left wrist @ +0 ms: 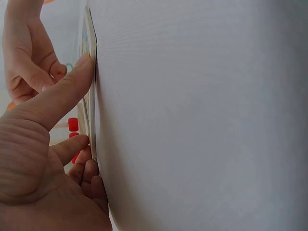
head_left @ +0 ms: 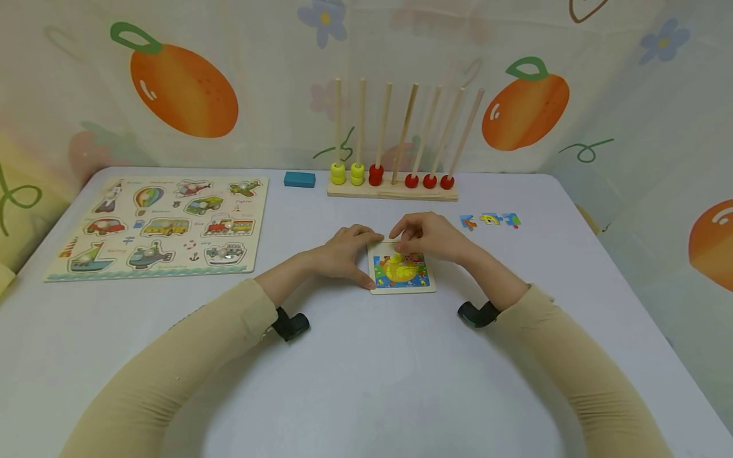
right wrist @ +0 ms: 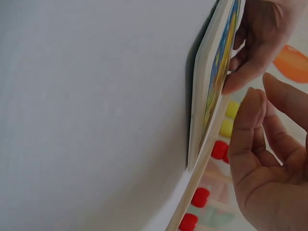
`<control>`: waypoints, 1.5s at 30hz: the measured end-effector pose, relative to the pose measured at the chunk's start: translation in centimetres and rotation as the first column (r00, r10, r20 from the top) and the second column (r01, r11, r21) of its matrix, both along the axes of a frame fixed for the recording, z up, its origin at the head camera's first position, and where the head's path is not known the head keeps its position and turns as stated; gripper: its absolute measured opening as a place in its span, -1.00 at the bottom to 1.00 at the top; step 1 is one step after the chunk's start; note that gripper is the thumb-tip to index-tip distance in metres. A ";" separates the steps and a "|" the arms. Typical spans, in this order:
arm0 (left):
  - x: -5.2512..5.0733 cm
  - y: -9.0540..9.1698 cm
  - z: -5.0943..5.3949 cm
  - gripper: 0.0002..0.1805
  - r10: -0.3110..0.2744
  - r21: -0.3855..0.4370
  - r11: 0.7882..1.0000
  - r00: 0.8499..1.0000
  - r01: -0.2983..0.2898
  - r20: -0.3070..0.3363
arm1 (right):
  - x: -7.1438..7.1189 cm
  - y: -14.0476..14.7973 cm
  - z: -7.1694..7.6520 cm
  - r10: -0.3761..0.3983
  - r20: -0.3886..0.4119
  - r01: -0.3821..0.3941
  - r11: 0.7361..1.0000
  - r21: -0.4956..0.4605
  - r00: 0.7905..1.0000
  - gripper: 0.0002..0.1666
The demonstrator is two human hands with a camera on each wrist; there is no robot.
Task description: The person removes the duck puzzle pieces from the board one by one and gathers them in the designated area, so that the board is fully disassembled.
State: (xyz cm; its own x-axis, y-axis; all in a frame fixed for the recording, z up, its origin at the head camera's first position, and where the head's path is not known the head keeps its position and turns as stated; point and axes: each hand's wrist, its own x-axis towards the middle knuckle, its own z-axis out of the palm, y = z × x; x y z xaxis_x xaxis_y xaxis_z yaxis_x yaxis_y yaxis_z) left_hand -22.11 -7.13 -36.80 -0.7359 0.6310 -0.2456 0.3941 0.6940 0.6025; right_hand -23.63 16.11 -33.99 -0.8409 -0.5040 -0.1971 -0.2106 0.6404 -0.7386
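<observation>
A small wooden picture puzzle, showing a yellow figure on blue, lies flat on the table. At its left side, my left hand holds the board between the thumb at the near corner and the index finger at the far end; the other fingers curl beside it in the left wrist view. Over the far part of the board hovers my right hand, fingers bent. In the right wrist view its thumb and index finger stand apart, and I see nothing between them. Three loose puzzle pieces lie to the right.
Behind the puzzle stands a wooden peg rack with yellow and red beads. A blue block lies left of it. The large vehicle puzzle board occupies the left side, and a printed curtain hangs behind the table.
</observation>
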 end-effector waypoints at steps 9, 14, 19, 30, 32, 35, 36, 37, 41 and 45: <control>0.1 -0.1 0.1 0.02 -0.007 0.015 1.000 1.000 0.007 0.001 | 0.6 -0.8 -0.5 0.131 0.014 -0.131 0.989 0.067 0.991 -0.69; 0.1 -0.1 0.2 0.01 -0.006 0.018 1.000 1.000 0.006 0.006 | 0.7 -1.0 -0.7 0.144 0.010 -0.144 0.983 0.115 0.989 -0.68; 0.1 -0.1 0.0 0.01 -0.008 0.014 1.000 1.000 0.008 -0.003 | 0.8 -1.2 -0.8 0.153 0.000 -0.152 0.980 0.131 0.988 -0.70; 0.3 0.0 0.2 -0.06 0.004 0.011 1.000 1.000 -0.004 -0.009 | 0.9 -1.4 -0.7 0.152 0.025 -0.154 0.976 0.155 0.988 -0.65; 0.4 0.1 0.2 -0.08 0.006 0.005 1.000 1.000 -0.006 -0.027 | 0.9 -1.4 -0.8 0.148 0.028 -0.151 0.976 0.154 0.989 -0.64; 0.4 0.3 0.2 -0.09 0.015 -0.001 1.000 0.999 -0.015 -0.045 | 0.9 -1.4 -0.8 0.146 0.028 -0.148 0.976 0.158 0.989 -0.63; 0.4 0.4 0.1 -0.10 0.019 -0.005 1.000 0.999 -0.019 -0.050 | 1.0 -1.4 -0.8 0.145 0.028 -0.148 0.976 0.159 0.989 -0.63; 0.4 0.5 0.1 -0.10 0.024 -0.008 1.000 0.998 -0.024 -0.053 | 1.0 -1.4 -0.8 0.145 0.027 -0.148 0.976 0.161 0.989 -0.63; 0.4 0.6 0.1 -0.10 0.037 -0.015 0.999 0.998 -0.038 -0.058 | 1.0 -1.5 -0.7 0.146 0.029 -0.149 0.976 0.161 0.989 -0.63; 0.5 0.7 0.3 -0.10 0.040 -0.016 0.999 0.997 -0.041 -0.060 | 1.1 -1.5 -0.6 0.145 0.034 -0.149 0.977 0.154 0.989 -0.63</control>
